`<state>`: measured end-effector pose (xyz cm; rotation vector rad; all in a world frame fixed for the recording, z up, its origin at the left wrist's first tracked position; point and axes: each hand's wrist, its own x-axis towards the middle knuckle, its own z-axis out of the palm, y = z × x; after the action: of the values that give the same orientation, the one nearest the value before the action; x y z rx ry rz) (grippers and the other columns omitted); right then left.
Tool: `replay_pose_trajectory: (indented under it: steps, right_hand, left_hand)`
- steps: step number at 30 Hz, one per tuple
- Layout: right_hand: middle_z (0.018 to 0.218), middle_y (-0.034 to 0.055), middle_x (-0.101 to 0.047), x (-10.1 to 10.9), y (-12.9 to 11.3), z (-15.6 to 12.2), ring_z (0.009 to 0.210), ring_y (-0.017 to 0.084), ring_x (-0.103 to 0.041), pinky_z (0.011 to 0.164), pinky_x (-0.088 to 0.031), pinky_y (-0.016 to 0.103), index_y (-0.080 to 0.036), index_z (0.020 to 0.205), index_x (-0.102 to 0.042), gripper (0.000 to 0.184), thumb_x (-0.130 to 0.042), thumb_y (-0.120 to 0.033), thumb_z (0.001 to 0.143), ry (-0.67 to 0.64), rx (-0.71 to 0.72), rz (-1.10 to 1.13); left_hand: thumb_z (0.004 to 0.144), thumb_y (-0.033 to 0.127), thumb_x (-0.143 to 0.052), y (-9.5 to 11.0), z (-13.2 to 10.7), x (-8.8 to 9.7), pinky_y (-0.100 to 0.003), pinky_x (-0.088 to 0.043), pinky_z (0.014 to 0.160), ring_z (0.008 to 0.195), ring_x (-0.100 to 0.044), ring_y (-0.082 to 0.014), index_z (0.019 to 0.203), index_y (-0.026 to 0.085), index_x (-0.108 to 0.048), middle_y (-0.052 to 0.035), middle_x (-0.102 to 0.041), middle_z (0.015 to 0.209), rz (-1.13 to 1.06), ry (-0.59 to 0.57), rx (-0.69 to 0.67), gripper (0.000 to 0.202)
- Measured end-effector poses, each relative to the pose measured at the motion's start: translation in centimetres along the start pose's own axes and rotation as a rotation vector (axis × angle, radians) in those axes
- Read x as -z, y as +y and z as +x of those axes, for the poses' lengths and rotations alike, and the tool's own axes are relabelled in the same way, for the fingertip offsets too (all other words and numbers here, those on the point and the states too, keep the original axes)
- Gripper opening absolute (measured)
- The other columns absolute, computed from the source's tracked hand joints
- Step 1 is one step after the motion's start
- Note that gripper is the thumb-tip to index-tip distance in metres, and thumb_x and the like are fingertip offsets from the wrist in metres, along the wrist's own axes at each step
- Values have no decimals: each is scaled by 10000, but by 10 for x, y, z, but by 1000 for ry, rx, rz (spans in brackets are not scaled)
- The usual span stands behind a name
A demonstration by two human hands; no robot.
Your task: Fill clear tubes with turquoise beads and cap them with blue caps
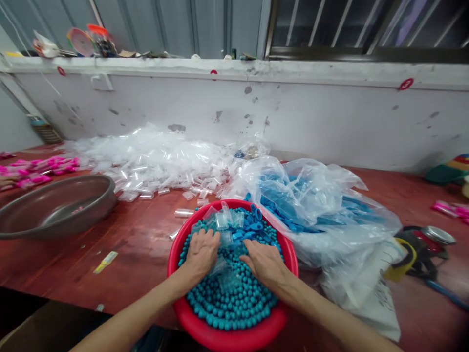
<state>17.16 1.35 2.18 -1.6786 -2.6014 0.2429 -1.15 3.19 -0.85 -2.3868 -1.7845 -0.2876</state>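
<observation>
A red basin (289,254) stands in front of me, full of turquoise beads (234,303), some in strings round the wall. Clear plastic sleeves (222,220) and blue plastic clips (252,225) lie on the beads toward the far side. My left hand (203,252) rests palm down at the left of this heap, fingers extended against the sleeves, their tips partly hidden. Opposite it, my right hand (266,261) reaches in beside the blue clips, with its thumb apart from the fingers. I see nothing clearly gripped in either hand.
Behind the basin spreads a heap of clear plastic sleeves (157,156). To the right lies a plastic bag (304,195) of blue pieces, near a tape dispenser (406,254). A brown basin (58,205) and pink pieces (40,168) are at left on the red table (139,264).
</observation>
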Motion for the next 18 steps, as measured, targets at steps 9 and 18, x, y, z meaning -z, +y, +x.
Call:
replay_pose_trajectory:
  steps: [9,18]
  right_hand:
    - [885,45,-609,-12,1,17,792,185,-593,643,-448,259,-182,933,-490,131,-465,-164,805,74,145,144]
    - [893,21,-610,0,22,-39,849,166,-563,768,-418,270,-202,928,-572,159,-494,-174,793,81,203,619]
  left_hand:
    - [797,296,-414,39,-32,20,-344,-412,687,858,-548,-250,1181,201,-433,-125,-579,1016,-417,15,70,396]
    - [766,189,-375,55,-41,31,-263,-392,657,727,-552,-169,867,163,-533,-36,-616,773,-846,-463,69,189]
